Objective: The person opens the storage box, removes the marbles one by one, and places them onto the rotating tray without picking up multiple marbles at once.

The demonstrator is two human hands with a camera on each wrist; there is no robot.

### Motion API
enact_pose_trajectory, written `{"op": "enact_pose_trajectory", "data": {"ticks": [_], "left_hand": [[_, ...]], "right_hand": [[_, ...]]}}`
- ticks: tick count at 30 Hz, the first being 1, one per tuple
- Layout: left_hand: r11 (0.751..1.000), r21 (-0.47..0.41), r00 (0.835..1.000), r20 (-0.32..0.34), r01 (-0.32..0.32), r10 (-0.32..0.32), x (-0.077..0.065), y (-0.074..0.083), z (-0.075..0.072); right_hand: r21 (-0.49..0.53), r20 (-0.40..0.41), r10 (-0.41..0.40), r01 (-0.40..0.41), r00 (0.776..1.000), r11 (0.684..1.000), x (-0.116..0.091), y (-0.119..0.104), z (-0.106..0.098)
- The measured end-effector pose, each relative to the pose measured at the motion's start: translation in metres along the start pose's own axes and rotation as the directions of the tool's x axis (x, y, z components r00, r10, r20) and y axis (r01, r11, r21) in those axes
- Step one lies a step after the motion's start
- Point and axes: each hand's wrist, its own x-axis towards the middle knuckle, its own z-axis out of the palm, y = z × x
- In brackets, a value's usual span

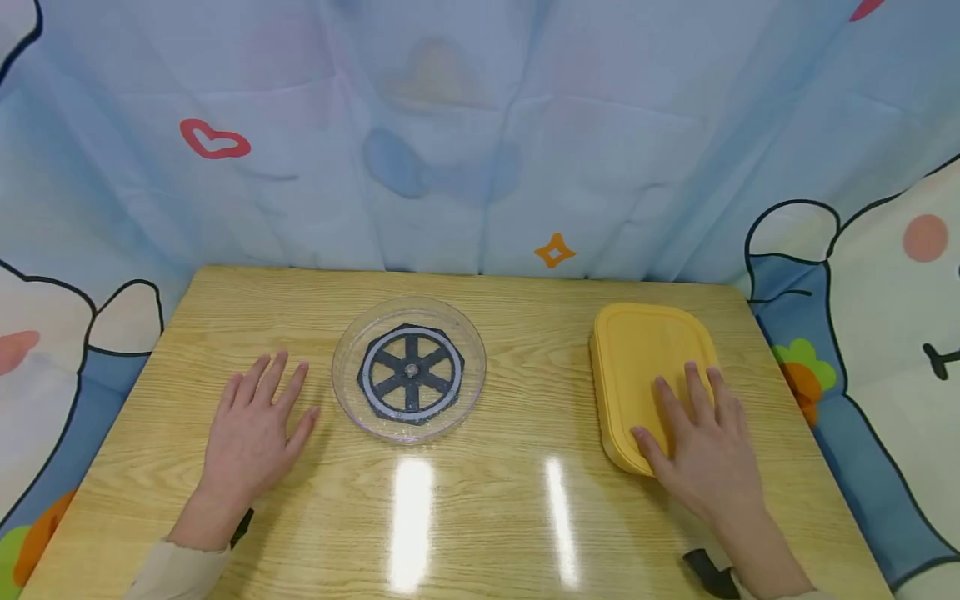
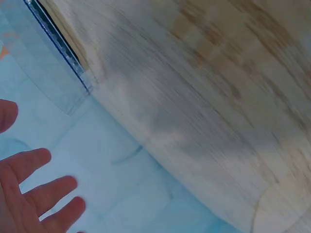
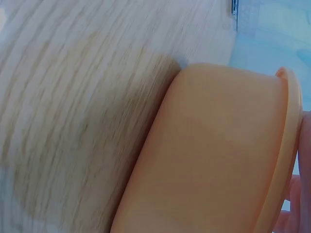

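Note:
A yellow rectangular container with rounded corners and a lid (image 1: 633, 350) stands on the right part of the table. Spread over that lid is my right hand (image 1: 708, 454), its fingers fairly straight and lying on top, not wrapped round it. The container's smooth side wall (image 3: 204, 145) fills much of the right wrist view. To the left, my left hand (image 1: 251, 437) is held palm down with fingers spread, holding nothing; whether it touches the table cannot be told. Between the hands, nearer the left one, is a clear round dish (image 1: 345, 392) with a dark six-spoked wheel-like piece (image 1: 412, 392) bearing a pale ring.
The light wood table (image 1: 525, 392) has glare streaks near its front. Behind it and at both sides hangs a blue cartoon-print curtain (image 1: 480, 142). Dark bands (image 1: 708, 575) sit at both wrists.

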Motion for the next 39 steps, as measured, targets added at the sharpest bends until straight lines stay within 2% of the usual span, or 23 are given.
{"op": "enact_pose_trajectory", "data": {"ticks": [6,9,12,15,19,21,23,28,30,34,35,39], "left_hand": [[0.999,-0.042,1.000,-0.011,0.008,-0.009,0.000,0.002,0.001],[0.995,-0.083,0.998,0.019,0.057,-0.056,0.000,0.003,0.001],[0.980,-0.155,0.991,0.075,0.124,-0.113,0.001,0.005,0.002],[0.946,-0.262,0.976,0.154,0.189,-0.153,0.004,0.007,0.005],[0.878,-0.402,0.955,0.242,0.258,-0.170,0.010,0.007,0.009],[0.849,-0.450,0.949,0.264,0.277,-0.170,0.014,0.006,0.010],[0.831,-0.480,0.947,0.276,0.282,-0.162,0.018,0.003,0.011],[0.816,-0.506,0.939,0.323,0.279,-0.121,0.032,-0.003,0.013],[0.797,-0.530,0.925,0.368,0.290,-0.092,0.037,-0.008,0.015],[0.732,-0.596,0.891,0.452,0.329,-0.033,0.047,-0.016,0.020],[0.723,-0.606,0.885,0.465,0.332,-0.018,0.049,-0.017,0.021],[0.719,-0.621,0.878,0.478,0.313,0.031,0.056,-0.018,0.026]], "right_hand": [[0.044,-0.078,-0.093,0.097,0.993,0.994,-0.002,-0.010,0.006],[0.056,-0.079,-0.139,0.143,0.987,0.988,-0.003,-0.019,0.010],[0.062,-0.066,-0.179,0.183,0.982,0.981,-0.003,-0.027,0.013],[0.056,-0.080,-0.212,0.216,0.974,0.975,-0.003,-0.034,0.015],[0.044,-0.129,-0.237,0.245,0.963,0.969,-0.002,-0.039,0.019],[0.043,-0.146,-0.239,0.248,0.960,0.968,-0.001,-0.041,0.021],[0.045,-0.154,-0.236,0.245,0.960,0.968,-0.001,-0.043,0.023],[0.035,-0.146,-0.229,0.236,0.962,0.971,0.001,-0.048,0.027],[0.033,-0.138,-0.231,0.237,0.963,0.971,0.002,-0.051,0.029],[0.030,-0.149,-0.249,0.256,0.957,0.966,0.004,-0.056,0.031],[0.026,-0.154,-0.254,0.261,0.955,0.965,0.004,-0.057,0.031],[0.002,-0.161,-0.262,0.266,0.952,0.964,0.004,-0.065,0.032]]}}
